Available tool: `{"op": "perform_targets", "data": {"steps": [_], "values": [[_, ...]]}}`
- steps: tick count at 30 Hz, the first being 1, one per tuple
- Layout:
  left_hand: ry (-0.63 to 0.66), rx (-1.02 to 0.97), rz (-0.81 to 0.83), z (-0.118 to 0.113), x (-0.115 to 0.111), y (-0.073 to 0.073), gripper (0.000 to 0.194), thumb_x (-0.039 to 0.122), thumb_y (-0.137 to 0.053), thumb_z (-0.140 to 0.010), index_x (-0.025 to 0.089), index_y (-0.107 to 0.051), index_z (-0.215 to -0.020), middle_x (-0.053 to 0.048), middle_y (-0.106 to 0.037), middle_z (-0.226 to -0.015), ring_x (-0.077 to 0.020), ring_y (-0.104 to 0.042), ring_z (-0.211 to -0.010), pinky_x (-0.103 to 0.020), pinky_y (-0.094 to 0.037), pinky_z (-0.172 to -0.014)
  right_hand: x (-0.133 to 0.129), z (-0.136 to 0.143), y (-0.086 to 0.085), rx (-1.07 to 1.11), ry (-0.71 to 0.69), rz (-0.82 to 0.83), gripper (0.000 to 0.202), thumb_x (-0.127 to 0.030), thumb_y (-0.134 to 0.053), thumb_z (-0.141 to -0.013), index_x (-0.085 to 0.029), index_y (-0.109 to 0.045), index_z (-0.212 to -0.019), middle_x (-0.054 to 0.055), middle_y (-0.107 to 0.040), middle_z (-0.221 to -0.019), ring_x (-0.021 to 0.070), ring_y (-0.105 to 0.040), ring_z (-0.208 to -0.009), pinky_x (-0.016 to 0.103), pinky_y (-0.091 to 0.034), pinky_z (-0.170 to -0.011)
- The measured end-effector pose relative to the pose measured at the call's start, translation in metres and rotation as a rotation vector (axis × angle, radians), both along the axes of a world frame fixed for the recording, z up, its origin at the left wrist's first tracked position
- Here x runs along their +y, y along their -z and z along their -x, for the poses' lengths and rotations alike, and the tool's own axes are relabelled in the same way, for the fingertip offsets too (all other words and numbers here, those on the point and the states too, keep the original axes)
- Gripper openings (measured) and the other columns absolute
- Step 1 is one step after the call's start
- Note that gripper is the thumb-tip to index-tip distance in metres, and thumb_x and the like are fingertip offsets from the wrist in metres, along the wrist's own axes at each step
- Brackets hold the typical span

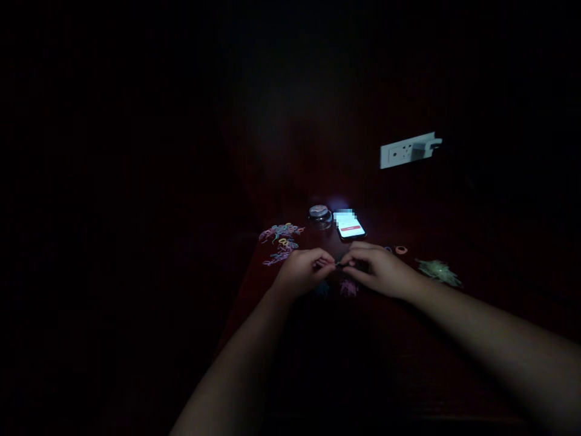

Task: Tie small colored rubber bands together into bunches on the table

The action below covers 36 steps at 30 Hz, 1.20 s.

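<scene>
My left hand (303, 270) and my right hand (380, 269) meet over the dark table, thumb and fingers of each pinched together. Between the fingertips is a small, thin greenish rubber band (338, 263); dim light hides its exact shape. Just below the hands lie a small blue pile of bands (322, 289) and a pink-purple pile of bands (349, 287). Left of my left hand spreads a mixed heap of coloured bands (281, 231). A pale yellow-green pile (439, 272) lies beyond my right forearm, with an orange band (401, 249) nearer the hand.
Behind the hands stand a lidded clear jar (320, 217) and a phone (349, 224) with its screen lit. A white socket panel (397, 155) with a plug in it is on the wall at the right. The table's left edge runs close to the mixed heap; darkness hides the surroundings.
</scene>
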<state>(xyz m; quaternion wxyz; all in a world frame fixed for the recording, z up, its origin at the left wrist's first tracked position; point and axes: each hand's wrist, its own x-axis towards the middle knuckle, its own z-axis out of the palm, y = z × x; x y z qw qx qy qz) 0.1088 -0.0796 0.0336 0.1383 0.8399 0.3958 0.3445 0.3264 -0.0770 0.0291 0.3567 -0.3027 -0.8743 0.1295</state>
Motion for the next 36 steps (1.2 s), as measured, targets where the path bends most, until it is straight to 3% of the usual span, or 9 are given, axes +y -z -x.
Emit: {"op": "perform_targets", "data": {"steps": [16, 30, 36], "values": [[0.044, 0.027, -0.011, -0.0109, -0.0071, -0.004, 0.006, 0.023, -0.068, -0.08, 0.019, -0.068, -0.084, 0.0, -0.072, -0.078, -0.0103, -0.066, -0.069, -0.019, -0.05, -0.063, -0.0033, -0.0002, -0.0046, 0.035, -0.028, 0.016, 0.007, -0.017, -0.055, -0.082, -0.018, -0.061, -0.078, 0.003, -0.06, -0.078, 0.0147, -0.054, -0.07, 0.028, -0.041, -0.064], [0.052, 0.034, -0.027, -0.0101, -0.0072, -0.0064, 0.005, 0.021, -0.065, -0.08, 0.019, -0.067, -0.083, -0.001, -0.071, -0.078, -0.0108, -0.065, -0.069, -0.02, -0.048, -0.062, -0.0043, -0.0025, -0.0049, 0.032, -0.033, 0.042, 0.007, -0.016, -0.056, -0.08, -0.019, -0.059, -0.086, 0.003, -0.058, -0.079, 0.0143, -0.052, -0.07, 0.027, -0.04, -0.063], [0.067, 0.033, -0.033, -0.0109, -0.0075, -0.0069, 0.006, 0.023, -0.065, -0.081, 0.019, -0.068, -0.085, -0.001, -0.071, -0.078, -0.011, -0.066, -0.07, -0.021, -0.048, -0.062, -0.0044, -0.002, -0.0054, 0.011, -0.058, 0.049, 0.005, -0.015, -0.054, -0.081, -0.018, -0.058, -0.079, 0.002, -0.056, -0.076, 0.0134, -0.051, -0.068, 0.026, -0.039, -0.061]]}}
